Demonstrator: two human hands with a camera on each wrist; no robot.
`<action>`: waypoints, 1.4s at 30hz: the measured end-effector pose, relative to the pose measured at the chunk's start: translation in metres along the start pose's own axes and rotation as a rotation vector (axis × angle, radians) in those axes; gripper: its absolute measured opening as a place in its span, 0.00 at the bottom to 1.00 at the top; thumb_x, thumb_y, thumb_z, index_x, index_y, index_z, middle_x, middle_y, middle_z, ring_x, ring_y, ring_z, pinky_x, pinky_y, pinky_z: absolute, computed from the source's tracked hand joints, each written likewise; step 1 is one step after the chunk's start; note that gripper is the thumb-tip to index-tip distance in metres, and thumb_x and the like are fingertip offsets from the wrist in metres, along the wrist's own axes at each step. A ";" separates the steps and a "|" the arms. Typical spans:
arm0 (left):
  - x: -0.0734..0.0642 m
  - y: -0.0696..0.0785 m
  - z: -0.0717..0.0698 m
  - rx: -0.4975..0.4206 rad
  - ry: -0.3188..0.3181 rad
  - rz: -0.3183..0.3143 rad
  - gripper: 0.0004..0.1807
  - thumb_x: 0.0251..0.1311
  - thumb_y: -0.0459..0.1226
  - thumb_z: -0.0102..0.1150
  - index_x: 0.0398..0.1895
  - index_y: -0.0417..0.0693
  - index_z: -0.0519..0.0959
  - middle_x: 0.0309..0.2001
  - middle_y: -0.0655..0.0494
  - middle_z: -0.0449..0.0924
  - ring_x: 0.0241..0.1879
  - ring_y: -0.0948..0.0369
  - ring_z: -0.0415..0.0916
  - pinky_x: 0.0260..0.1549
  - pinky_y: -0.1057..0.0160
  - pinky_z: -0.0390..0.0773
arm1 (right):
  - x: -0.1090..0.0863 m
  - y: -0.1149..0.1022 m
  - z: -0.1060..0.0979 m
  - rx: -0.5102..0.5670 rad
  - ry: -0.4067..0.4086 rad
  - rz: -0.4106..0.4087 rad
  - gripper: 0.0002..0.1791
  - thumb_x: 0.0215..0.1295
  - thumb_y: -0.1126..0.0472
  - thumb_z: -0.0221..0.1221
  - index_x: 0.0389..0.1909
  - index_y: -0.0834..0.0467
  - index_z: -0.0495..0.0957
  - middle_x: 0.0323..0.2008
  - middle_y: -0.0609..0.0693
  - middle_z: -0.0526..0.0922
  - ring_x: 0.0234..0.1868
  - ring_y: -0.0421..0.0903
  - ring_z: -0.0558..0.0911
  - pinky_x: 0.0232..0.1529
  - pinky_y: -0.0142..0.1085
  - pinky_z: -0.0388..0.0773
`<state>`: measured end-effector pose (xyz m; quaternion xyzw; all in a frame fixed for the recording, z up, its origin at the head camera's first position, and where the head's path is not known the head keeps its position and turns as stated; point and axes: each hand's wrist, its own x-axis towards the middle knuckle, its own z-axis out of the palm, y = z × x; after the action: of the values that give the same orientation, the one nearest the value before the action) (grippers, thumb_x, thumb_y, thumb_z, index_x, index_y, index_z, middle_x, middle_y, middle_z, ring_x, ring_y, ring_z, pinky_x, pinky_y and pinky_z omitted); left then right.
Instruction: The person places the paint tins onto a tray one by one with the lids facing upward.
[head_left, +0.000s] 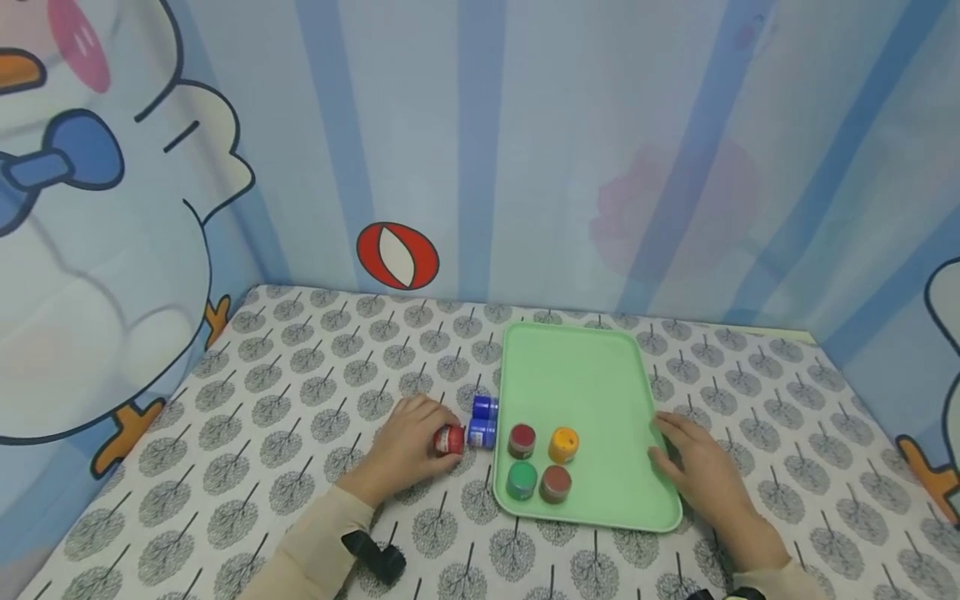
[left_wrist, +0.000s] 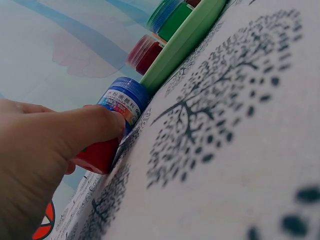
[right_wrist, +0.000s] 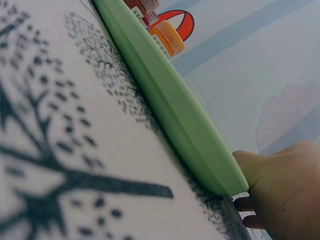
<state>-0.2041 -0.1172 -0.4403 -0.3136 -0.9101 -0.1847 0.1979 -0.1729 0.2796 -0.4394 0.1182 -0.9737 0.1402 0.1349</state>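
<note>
My left hand holds a small red paint jar just above or on the cloth, left of the tray. In the left wrist view, the thumb lies across the red jar. Beyond it, two blue paint jars lie on their sides against the tray's left edge; one blue jar shows a printed label. At the other side, my right hand grips the right rim of the green tray, thumb over the edge. Part of its fingers is hidden behind the rim.
Standing in the tray's near left corner are a dark red jar, a yellow jar, a green jar and a brown jar. A tree-patterned cloth covers the table. Behind it hangs a printed curtain.
</note>
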 end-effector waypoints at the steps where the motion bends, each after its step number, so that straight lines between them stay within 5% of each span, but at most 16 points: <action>1: 0.000 0.000 0.001 -0.001 0.004 -0.001 0.22 0.41 0.48 0.74 0.40 0.52 0.79 0.39 0.60 0.81 0.45 0.61 0.73 0.52 0.57 0.71 | 0.000 0.000 0.000 -0.001 0.004 -0.003 0.27 0.62 0.59 0.62 0.59 0.69 0.72 0.59 0.64 0.74 0.59 0.64 0.74 0.58 0.57 0.71; 13: 0.000 0.003 -0.003 -0.054 0.013 -0.065 0.19 0.42 0.45 0.73 0.37 0.52 0.78 0.36 0.62 0.82 0.43 0.62 0.73 0.52 0.57 0.71 | -0.001 -0.003 -0.001 -0.003 -0.010 0.004 0.28 0.62 0.59 0.62 0.60 0.69 0.71 0.60 0.64 0.74 0.59 0.64 0.73 0.59 0.56 0.71; 33: 0.009 0.011 -0.010 -0.021 0.162 -0.051 0.21 0.45 0.44 0.72 0.42 0.46 0.79 0.38 0.55 0.83 0.43 0.57 0.74 0.47 0.55 0.73 | 0.000 0.002 0.001 0.004 -0.005 0.011 0.28 0.61 0.59 0.62 0.60 0.68 0.72 0.60 0.64 0.74 0.59 0.64 0.74 0.60 0.56 0.71; 42: 0.017 0.018 -0.013 -0.072 0.134 -0.109 0.22 0.49 0.45 0.70 0.45 0.44 0.79 0.41 0.54 0.83 0.45 0.56 0.74 0.54 0.52 0.71 | 0.000 0.004 0.003 0.005 0.006 0.004 0.27 0.61 0.59 0.62 0.59 0.68 0.72 0.60 0.63 0.74 0.59 0.64 0.74 0.59 0.56 0.71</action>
<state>-0.2021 -0.1015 -0.4170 -0.2577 -0.9033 -0.2485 0.2366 -0.1744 0.2821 -0.4435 0.1161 -0.9732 0.1435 0.1373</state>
